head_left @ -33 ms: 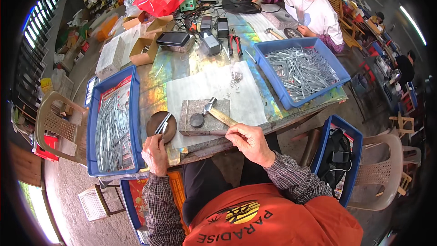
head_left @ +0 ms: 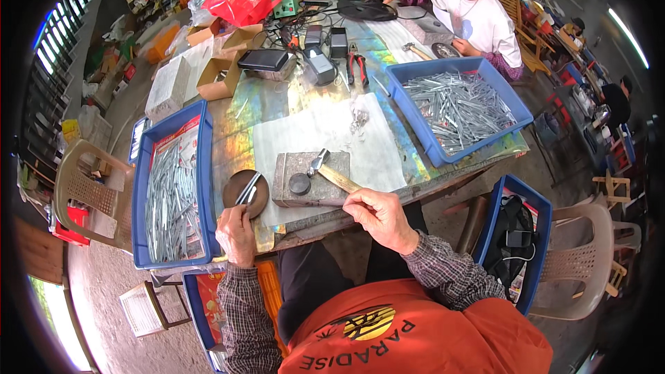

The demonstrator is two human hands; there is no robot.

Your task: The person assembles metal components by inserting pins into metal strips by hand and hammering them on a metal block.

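My right hand (head_left: 383,218) is closed round the end of the wooden handle of a hammer (head_left: 338,177). The hammer's metal head rests on a grey stone block (head_left: 280,183), beside a small dark round piece (head_left: 300,183). At the table's front edge my left hand (head_left: 236,235) is closed in a pinch by a brown round dish (head_left: 233,185). A few thin silvery metal strips (head_left: 250,187) lie across the dish, their lower ends close to my left fingertips. Whether the fingers grip a strip is hidden.
Blue trays of metal strips stand left (head_left: 208,166) and right (head_left: 422,145). White paper (head_left: 277,142) lies under the block, with small metal bits on it. Red-handled pliers (head_left: 357,69), chargers and boxes lie farther back. A co-worker (head_left: 478,14) sits at the far right.
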